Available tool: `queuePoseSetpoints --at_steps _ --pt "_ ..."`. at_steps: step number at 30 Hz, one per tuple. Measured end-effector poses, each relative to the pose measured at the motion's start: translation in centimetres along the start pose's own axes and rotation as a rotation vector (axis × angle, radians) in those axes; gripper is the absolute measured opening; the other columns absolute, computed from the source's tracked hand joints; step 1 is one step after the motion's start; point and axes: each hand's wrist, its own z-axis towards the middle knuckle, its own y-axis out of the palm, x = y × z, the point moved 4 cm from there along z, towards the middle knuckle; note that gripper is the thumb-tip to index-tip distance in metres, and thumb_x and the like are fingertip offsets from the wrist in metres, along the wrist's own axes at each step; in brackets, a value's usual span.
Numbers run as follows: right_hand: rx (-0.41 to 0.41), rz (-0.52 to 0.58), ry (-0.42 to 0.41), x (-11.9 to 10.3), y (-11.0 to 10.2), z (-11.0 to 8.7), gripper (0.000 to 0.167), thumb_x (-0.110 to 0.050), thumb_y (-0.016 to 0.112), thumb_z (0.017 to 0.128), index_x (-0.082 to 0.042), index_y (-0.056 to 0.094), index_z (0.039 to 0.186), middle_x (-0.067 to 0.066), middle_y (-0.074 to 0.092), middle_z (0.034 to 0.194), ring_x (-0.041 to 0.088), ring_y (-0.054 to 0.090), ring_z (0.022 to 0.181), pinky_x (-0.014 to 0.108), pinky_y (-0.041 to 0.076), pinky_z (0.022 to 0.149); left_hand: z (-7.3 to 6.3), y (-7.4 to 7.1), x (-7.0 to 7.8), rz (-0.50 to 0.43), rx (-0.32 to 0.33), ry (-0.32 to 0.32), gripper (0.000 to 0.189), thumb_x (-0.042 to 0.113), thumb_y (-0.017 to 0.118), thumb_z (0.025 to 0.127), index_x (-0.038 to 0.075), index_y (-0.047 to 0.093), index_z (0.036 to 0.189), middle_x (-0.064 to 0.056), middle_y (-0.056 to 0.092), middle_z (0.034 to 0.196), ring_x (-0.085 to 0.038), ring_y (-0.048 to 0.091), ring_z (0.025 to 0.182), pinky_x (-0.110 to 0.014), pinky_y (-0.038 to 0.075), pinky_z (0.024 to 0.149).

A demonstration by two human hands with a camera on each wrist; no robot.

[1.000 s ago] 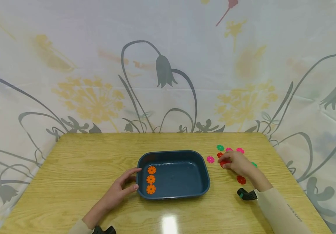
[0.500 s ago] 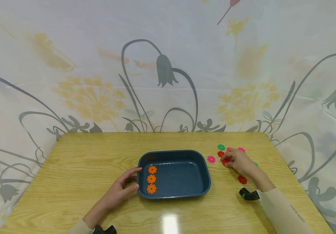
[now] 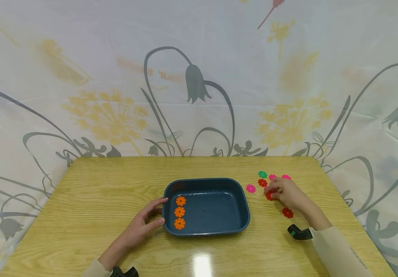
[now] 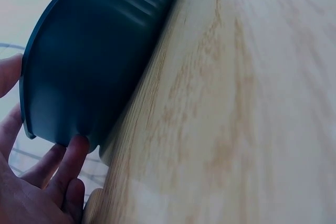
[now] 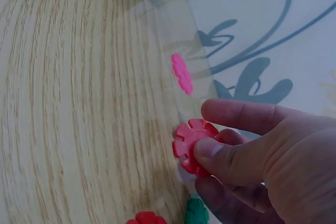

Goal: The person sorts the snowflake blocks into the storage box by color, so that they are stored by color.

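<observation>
Right of centre in the head view, the right hand (image 3: pixel 287 193), its thumb and fingers pinching a red disc (image 3: pixel 270 196), had shifted slightly toward the lower right, and part of a pink disc (image 3: pixel 266 189) showed beside the fingertips. The left hand (image 3: pixel 140 227) stayed spread against the left end of the tray (image 3: pixel 209 213). Picking up appeared under way; the red disc was outside the tray, which held three orange discs (image 3: pixel 179 212).

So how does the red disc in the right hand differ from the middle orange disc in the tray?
The red disc is pinched in the right hand; the middle orange disc lies untouched. The red disc is outside the tray, the orange disc inside. Both are round with notched edges.
</observation>
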Motion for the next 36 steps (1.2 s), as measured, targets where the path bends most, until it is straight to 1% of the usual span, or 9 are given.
queuePoseSetpoints --at_steps 6,10,17,20,23,25,27,29,36 --pt "-0.014 0.022 0.024 -0.2 -0.4 -0.4 0.024 0.007 0.063 0.083 -0.013 0.074 0.091 0.0 0.058 0.091 0.024 0.054 0.086 0.029 0.048 0.067 0.0 0.0 0.1 -0.003 0.001 0.001 0.052 0.008 0.056 0.093 0.01 0.037 0.142 -0.009 0.035 0.142 -0.035 0.047 0.114 -0.03 0.041 0.089" --pt "-0.014 0.035 0.036 0.2 -0.4 -0.4 0.022 0.004 0.064 0.084 -0.013 0.073 0.094 0.003 0.062 0.097 0.033 0.055 0.099 0.031 0.049 0.071 0.0 0.0 0.0 0.001 0.003 0.0 0.052 0.009 0.056 0.094 0.01 0.038 0.142 -0.009 0.035 0.142 -0.034 0.047 0.114 -0.03 0.041 0.09" --pt "-0.004 0.064 0.043 0.2 -0.1 -0.5 0.021 0.001 0.062 0.086 -0.013 0.069 0.099 0.0 0.057 0.092 0.022 0.055 0.086 0.033 0.048 0.07 -0.1 0.0 0.4 -0.001 0.009 -0.002 0.052 0.008 0.055 0.094 0.01 0.037 0.143 -0.011 0.036 0.142 -0.035 0.047 0.114 -0.03 0.041 0.089" --pt "0.015 0.082 0.045 -0.1 -0.2 -0.5 0.021 0.001 0.061 0.087 -0.012 0.069 0.101 0.004 0.059 0.098 0.034 0.054 0.1 0.041 0.048 0.077 -0.1 0.0 0.3 -0.001 0.01 0.0 0.052 0.008 0.055 0.094 0.011 0.037 0.143 -0.011 0.036 0.142 -0.034 0.047 0.114 -0.03 0.041 0.09" --pt "0.035 0.097 0.037 -0.5 -0.3 -0.4 0.022 0.002 0.06 0.087 -0.011 0.069 0.104 0.007 0.058 0.103 0.037 0.052 0.103 0.045 0.047 0.078 -0.1 0.0 0.3 -0.001 0.01 0.002 0.052 0.008 0.055 0.094 0.012 0.037 0.143 -0.011 0.036 0.142 -0.033 0.048 0.114 -0.03 0.041 0.09" --pt "0.049 0.096 0.018 -0.9 -0.5 -0.4 0.024 0.002 0.061 0.087 -0.01 0.068 0.106 0.006 0.058 0.104 0.034 0.052 0.102 0.042 0.047 0.078 -0.1 0.0 0.2 -0.002 0.01 0.004 0.053 0.008 0.055 0.094 0.011 0.037 0.143 -0.011 0.036 0.142 -0.033 0.048 0.115 -0.03 0.041 0.09" --pt "0.062 0.084 -0.009 -1.5 -0.6 -0.3 0.025 0.002 0.062 0.087 -0.009 0.068 0.108 0.003 0.057 0.099 0.024 0.054 0.089 0.035 0.048 0.071 -0.1 0.0 0.2 0.0 0.013 0.006 0.053 0.008 0.055 0.094 0.011 0.037 0.143 -0.011 0.036 0.142 -0.033 0.048 0.114 -0.029 0.041 0.09" --pt "0.083 0.064 -0.037 -2.1 -0.7 -0.2 0.026 0.002 0.063 0.086 -0.009 0.068 0.109 0.0 0.057 0.096 0.019 0.053 0.086 0.033 0.047 0.07 -0.1 0.0 0.2 0.004 0.019 0.007 0.053 0.007 0.055 0.093 0.011 0.037 0.143 -0.011 0.036 0.142 -0.033 0.048 0.114 -0.029 0.041 0.09" --pt "0.177 0.031 -0.06 -4.3 -1.3 -0.2 0.026 -0.001 0.066 0.085 -0.01 0.069 0.109 -0.004 0.056 0.09 0.016 0.055 0.085 0.032 0.047 0.07 -0.1 0.2 0.2 0.02 0.025 0.02 0.054 0.005 0.056 0.092 0.01 0.037 0.143 -0.01 0.036 0.142 -0.033 0.048 0.115 -0.032 0.039 0.093"
